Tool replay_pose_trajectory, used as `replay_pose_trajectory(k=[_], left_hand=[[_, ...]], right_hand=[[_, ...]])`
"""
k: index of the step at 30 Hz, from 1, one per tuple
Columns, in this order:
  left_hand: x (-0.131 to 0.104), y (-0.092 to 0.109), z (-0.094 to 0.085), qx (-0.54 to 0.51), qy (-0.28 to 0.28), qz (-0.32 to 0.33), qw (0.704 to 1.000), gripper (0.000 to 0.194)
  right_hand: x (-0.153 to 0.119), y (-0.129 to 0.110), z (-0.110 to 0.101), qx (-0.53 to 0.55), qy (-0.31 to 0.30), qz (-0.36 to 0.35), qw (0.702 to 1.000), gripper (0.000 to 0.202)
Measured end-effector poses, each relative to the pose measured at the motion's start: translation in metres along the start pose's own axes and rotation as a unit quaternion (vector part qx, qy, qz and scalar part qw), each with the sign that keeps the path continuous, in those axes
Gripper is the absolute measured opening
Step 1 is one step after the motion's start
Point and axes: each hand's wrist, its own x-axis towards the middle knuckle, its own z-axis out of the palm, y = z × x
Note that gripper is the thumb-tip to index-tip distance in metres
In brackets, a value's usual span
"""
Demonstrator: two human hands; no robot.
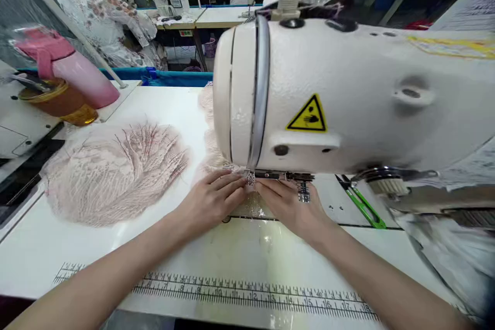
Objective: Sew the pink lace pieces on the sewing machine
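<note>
Prob. mid-feed at the sewing machine (340,93): the lace (251,179) sits under the machine's head, L hand (212,198) on its left edge, R hand (290,203) on its right. Both have fingers extended inward; can't tell if either pinches or just presses. Next move prob. calls for guiding it flat, fingertips clear of the needle. Needle + stitches hidden; R fingers partly behind a metal fitting (304,193).
</note>
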Motion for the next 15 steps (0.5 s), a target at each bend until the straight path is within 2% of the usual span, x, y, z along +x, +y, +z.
replay_pose_trajectory(k=[6, 10, 12, 15], left_hand=[[0.001, -0.003, -0.003, 0.002, -0.001, -0.008, 1.000, 0.023], [0.002, -0.002, -0.004, 0.003, -0.008, -0.020, 1.000, 0.018], [0.003, 0.001, -0.006, 0.001, -0.013, -0.055, 0.998, 0.021], [0.004, 0.007, -0.010, -0.003, -0.024, -0.141, 0.990, 0.036]], right_hand=[[0.020, -0.008, -0.024, -0.010, -0.005, 0.017, 1.000, 0.039], [0.031, -0.009, -0.031, 0.058, -0.018, -0.001, 0.998, 0.032], [0.033, -0.008, -0.027, 0.116, -0.021, -0.012, 0.993, 0.027], [0.032, -0.008, -0.019, 0.192, -0.022, 0.000, 0.981, 0.024]])
